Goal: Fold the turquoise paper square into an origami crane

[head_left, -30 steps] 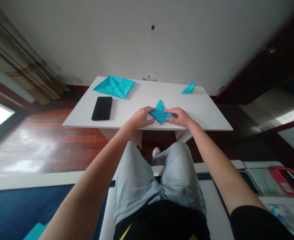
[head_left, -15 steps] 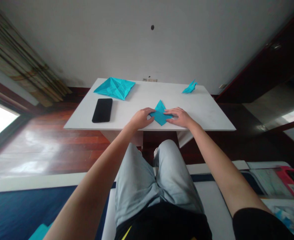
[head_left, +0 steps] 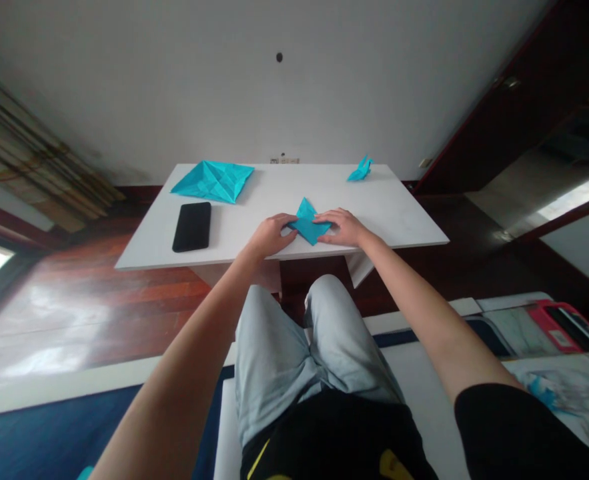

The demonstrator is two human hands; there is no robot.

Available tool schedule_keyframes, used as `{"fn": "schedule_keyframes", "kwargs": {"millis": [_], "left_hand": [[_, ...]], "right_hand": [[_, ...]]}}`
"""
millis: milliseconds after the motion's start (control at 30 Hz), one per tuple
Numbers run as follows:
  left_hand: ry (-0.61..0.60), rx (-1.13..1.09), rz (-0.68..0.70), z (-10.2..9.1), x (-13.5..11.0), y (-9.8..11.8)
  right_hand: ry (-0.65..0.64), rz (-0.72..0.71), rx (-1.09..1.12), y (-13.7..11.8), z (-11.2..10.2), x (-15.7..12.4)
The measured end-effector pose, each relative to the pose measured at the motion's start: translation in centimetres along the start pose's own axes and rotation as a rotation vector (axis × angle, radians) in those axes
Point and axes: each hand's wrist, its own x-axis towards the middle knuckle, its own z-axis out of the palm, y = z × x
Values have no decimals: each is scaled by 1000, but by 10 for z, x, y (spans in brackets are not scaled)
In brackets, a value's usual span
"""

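A blue piece of folded origami paper (head_left: 310,225), diamond-shaped, lies near the front edge of the white table (head_left: 254,233). My left hand (head_left: 274,235) grips its left corner, thumb below and fingers above. On the opposite side my right hand (head_left: 343,227) pinches the right corner in the same way. The paper's top and bottom points stick out between the hands. Fingertips hide the two side corners.
A creased blue paper sheet (head_left: 214,181) lies at the table's back left, with a black phone (head_left: 192,227) in front of it. At the back right stands a blue paper crane (head_left: 361,169). A pink-red case (head_left: 564,327) rests beside me on the right.
The camera view has turned a little, so the table and hands appear shifted left. Both hands stay on the folded paper, whose shape looks about the same.
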Motion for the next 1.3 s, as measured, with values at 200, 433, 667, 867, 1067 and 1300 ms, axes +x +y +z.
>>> {"fn": "schedule_keyframes", "kwargs": {"millis": [200, 433, 667, 867, 1067, 1300], "left_hand": [[17, -21, -11, 0, 0, 1], [4, -10, 4, -1, 0, -6], [22, -20, 5, 2, -2, -13], [25, -52, 10, 0, -4, -16], [27, -73, -13, 1, -2, -22], [30, -101, -2, 0, -4, -26]], "right_hand": [[-4, 14, -15, 2, 0, 1], [-4, -16, 1, 6, 4, 4], [10, -41, 45, 11, 7, 6], [18, -52, 46, 10, 11, 9], [30, -51, 77, 10, 14, 10], [33, -38, 75, 9, 14, 11]]}}
